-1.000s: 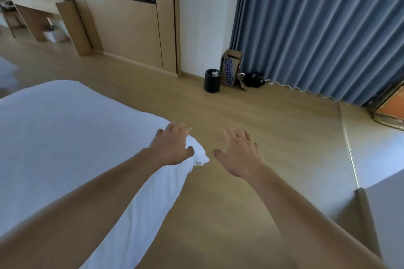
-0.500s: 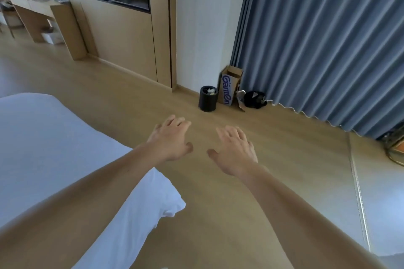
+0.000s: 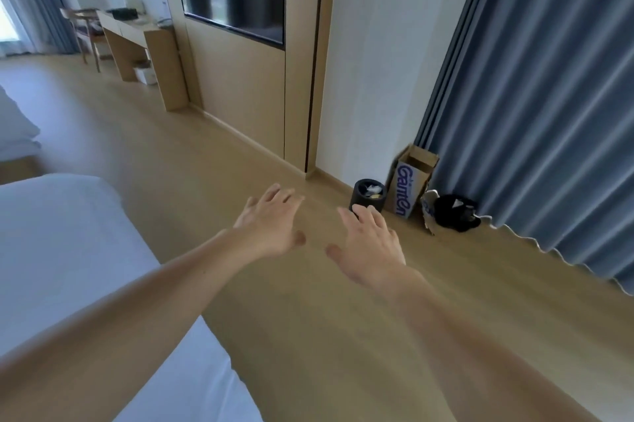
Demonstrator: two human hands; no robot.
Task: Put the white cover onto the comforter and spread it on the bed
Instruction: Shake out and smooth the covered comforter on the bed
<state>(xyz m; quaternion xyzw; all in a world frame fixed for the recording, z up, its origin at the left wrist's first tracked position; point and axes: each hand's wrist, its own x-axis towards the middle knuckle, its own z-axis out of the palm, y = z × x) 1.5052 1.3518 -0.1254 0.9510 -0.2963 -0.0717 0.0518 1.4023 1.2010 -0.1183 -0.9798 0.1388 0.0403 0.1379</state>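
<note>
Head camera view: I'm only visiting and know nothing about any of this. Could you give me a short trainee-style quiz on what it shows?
1. True or false: the left hand grips the white comforter.
2. What stands directly beside the black bin? A) a cardboard box B) a lamp C) a suitcase
3. Short answer: does the right hand hold anything?
Key: 1 false, its fingers are spread in the air, clear of the comforter. 2 A. 3 No, it is open and empty.

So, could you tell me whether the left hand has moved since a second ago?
Yes. The left hand was on the corner of the white comforter; it now hangs open over the wooden floor, toward the black bin.
</note>
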